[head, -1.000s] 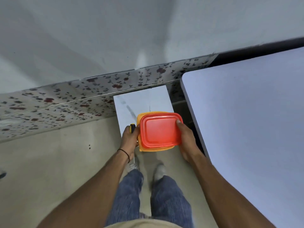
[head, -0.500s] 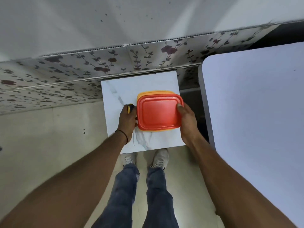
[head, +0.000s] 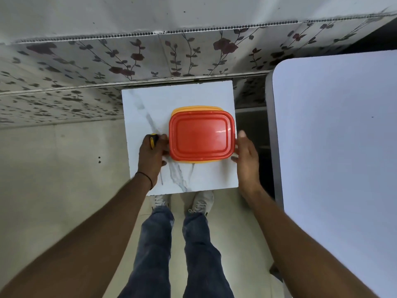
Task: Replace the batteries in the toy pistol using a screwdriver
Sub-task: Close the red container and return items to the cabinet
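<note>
Head view: you stand over a marbled bench (head: 178,95).
Left hand (head: 151,155): your fingers grip the screwdriver (head: 153,140) and also touch the box's left side.
Right hand (head: 247,155): fingers straight, holding nothing, just beside the lid's right edge.
Orange box (head: 193,108): between your hands, red lid (head: 200,134) on.
Toy pistol: not visible; perhaps inside the box.
Progress: barely begun, by judgement; opening the box, unscrewing and swapping the batteries remain.

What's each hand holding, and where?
Left hand grips the screwdriver by its yellow-black handle and touches the left edge of the red-lidded container. Right hand is open at its right edge, gripping nothing.
</note>
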